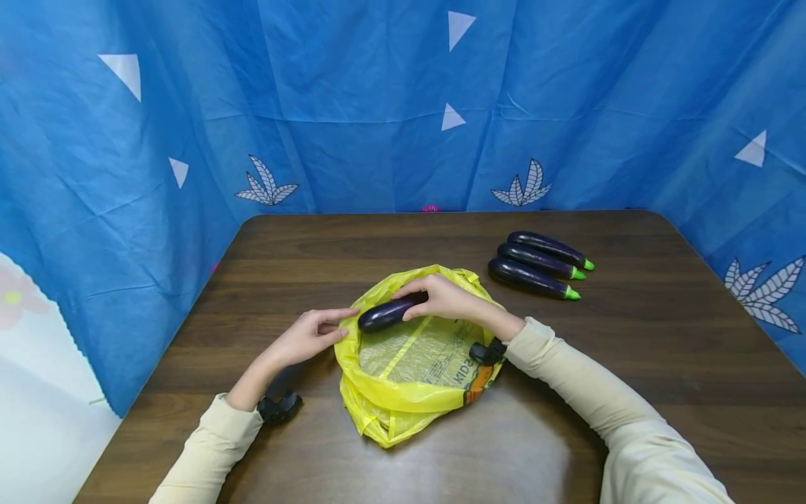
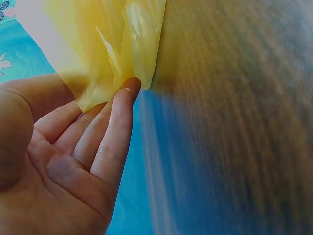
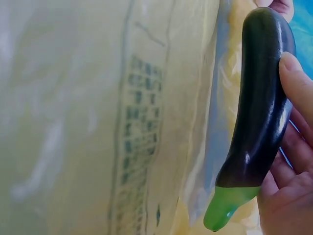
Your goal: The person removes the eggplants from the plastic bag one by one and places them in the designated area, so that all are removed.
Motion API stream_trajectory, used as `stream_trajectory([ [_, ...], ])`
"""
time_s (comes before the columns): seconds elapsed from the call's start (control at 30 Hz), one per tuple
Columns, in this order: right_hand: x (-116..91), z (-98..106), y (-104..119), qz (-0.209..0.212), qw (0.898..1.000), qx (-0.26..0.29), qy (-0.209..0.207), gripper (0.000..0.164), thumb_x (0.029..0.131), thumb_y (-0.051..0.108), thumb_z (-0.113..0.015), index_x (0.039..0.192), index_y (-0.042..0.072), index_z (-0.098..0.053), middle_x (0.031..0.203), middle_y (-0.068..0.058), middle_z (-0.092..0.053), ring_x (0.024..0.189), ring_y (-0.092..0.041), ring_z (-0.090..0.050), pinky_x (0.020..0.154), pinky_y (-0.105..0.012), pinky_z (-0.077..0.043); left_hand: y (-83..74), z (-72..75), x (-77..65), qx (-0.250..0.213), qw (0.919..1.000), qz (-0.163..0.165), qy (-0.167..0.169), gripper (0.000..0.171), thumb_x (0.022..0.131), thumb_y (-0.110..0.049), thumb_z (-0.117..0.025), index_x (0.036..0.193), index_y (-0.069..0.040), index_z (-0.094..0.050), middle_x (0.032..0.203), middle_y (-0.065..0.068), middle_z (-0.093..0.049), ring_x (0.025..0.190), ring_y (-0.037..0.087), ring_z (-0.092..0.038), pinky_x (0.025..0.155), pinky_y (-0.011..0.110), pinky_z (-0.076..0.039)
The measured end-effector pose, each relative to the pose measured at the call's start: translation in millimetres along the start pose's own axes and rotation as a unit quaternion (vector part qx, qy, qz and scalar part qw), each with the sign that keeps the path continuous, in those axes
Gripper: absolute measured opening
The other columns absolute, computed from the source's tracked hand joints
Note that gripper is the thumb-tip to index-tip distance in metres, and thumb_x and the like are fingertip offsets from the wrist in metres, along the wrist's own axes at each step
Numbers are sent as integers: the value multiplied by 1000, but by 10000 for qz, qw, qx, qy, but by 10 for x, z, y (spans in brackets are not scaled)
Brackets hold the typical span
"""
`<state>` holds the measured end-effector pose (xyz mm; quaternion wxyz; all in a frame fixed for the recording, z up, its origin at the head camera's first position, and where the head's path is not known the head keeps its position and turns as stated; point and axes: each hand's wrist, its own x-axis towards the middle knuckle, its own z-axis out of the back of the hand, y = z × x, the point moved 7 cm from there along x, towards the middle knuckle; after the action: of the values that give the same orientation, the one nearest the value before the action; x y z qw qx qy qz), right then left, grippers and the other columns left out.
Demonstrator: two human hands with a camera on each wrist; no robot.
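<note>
Over the mouth of a yellow plastic bag (image 1: 403, 399), my right hand (image 1: 441, 297) grips a dark purple eggplant (image 1: 383, 315). In the right wrist view, the thumb lies along the eggplant (image 3: 264, 98) and its green stem end points down; the fingers behind it are partly hidden. My left hand (image 1: 315, 334) holds the bag's left rim between thumb and fingers. The left wrist view has the thin plastic (image 2: 112, 54) hanging at those fingertips, with the thumb tip hidden behind it. The bag lies on the table with its mouth spread wide.
Three more eggplants (image 1: 534, 276) with green stem ends lie side by side at the back right of the brown wooden table (image 1: 283, 259). A blue patterned curtain (image 1: 378, 105) hangs behind the table. Black wrist cameras (image 1: 280, 407) are strapped below both hands.
</note>
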<state>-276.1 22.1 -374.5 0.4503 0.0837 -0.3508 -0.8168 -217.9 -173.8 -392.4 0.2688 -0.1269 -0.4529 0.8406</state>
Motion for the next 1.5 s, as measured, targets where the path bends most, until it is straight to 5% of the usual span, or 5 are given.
stream_trajectory([
  [0.57,-32,212,59,-210,9938,840,-700,38,80,18,-76,116,8,-68,113,-4,-65,96,-13,-60,77,-30,-49,2,12,-9,34,9999,6,-138,40,93,-2,-56,130,11,-48,131,26,-47,109,32,-56,82,31,-49],
  [0.93,-123,439,115,-295,9744,1945,-1087,36,83,6,-71,118,0,-65,112,-9,-65,96,-21,-61,81,-38,-49,-29,7,-5,21,10000,-54,-34,40,94,-4,-56,133,5,-49,134,20,-46,110,27,-56,83,29,-48],
  [1.27,-330,719,-100,-481,9551,2394,-1679,37,88,5,-65,124,-1,-60,119,-14,-61,96,-21,-61,77,-32,-52,-13,3,-15,-9,10000,39,-4,41,94,-4,-56,134,3,-49,135,22,-45,106,25,-58,80,28,-49],
  [1.5,-606,1013,-290,-926,9498,2065,-2160,40,87,10,-67,125,1,-60,119,-14,-61,84,-14,-61,69,-25,-52,-23,-3,-14,-26,10000,-5,22,42,94,-4,-56,135,3,-48,136,21,-45,108,26,-57,81,28,-49],
])
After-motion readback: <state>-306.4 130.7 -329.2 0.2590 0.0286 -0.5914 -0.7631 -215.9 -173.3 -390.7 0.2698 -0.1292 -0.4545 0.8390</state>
